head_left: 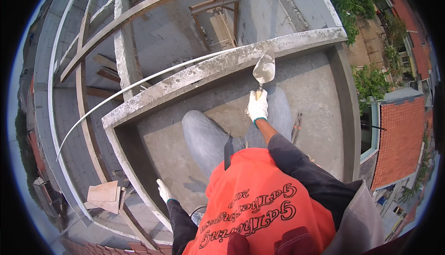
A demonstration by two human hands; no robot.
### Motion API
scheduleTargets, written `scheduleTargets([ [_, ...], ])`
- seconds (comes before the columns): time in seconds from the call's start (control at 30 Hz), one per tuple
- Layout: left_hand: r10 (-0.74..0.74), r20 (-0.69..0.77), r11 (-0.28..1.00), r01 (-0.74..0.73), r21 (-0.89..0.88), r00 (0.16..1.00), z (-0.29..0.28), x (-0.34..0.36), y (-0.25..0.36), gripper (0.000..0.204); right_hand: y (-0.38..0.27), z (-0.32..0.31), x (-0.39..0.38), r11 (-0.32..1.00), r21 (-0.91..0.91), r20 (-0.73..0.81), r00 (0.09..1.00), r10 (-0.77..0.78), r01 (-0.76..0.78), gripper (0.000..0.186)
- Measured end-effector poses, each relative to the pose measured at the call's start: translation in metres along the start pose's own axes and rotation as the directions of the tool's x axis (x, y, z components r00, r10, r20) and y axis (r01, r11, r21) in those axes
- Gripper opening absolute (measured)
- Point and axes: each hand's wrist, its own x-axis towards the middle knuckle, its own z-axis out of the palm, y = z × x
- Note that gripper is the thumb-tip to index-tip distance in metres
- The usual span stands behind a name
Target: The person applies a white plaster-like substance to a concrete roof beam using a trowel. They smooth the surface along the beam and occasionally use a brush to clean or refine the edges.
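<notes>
My right hand (257, 106), in a white glove with a green cuff, is wrapped round the handle of a trowel (264, 69). The trowel's pale, mortar-smeared blade points away from me, its tip over the rough concrete ledge (204, 73) at the far side. At the lower left, my gloved left hand (164, 190) is beside the left concrete wall (134, 169). Its fingers look stretched out and hold nothing I can see; whether they touch the wall I cannot tell. My legs are bent within the walled concrete slab (311, 81).
A long-handled metal tool (296, 126) lies on the slab right of my leg. Past the ledge, a deep block-walled space drops away, crossed by wooden beams (153, 5). A white pipe (116, 96) curves along the ledge. Boards (104, 195) sit at lower left; tiled roofs (399, 139) lie right.
</notes>
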Motion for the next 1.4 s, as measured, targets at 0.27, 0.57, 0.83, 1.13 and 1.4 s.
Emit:
scheduleTargets([
  [0.27, 0.003, 0.027, 1.0, -0.003, -0.009, 1.0, 0.015, 0.004, -0.007, 0.101, 0.016, 0.004, 0.035, 0.972, -0.092, -0.062, 0.973, -0.222, 0.216, 0.045],
  [0.57, -0.026, -0.02, 1.0, 0.026, -0.01, 0.999, 0.016, 0.005, -0.029, 0.109, 0.013, 0.012, 0.003, 0.926, -0.32, -0.042, 0.973, -0.225, 0.2, 0.054],
  [0.83, -0.063, -0.069, 0.997, 0.059, -0.052, 0.996, 0.009, -0.001, -0.034, 0.113, -0.005, 0.042, -0.032, 0.994, -0.086, 0.164, 0.985, -0.053, 0.068, 0.053],
  [1.13, -0.02, 0.028, 0.998, 0.021, -0.058, 0.999, 0.031, -0.023, -0.001, 0.108, 0.009, 0.058, -0.023, 0.992, -0.102, 0.123, 0.99, -0.062, 0.075, 0.057],
  [1.4, 0.036, -0.017, 0.999, -0.036, -0.019, 0.999, 0.046, -0.05, 0.027, 0.101, -0.004, 0.09, -0.027, 0.978, -0.119, 0.129, 0.979, -0.157, 0.173, 0.051],
])
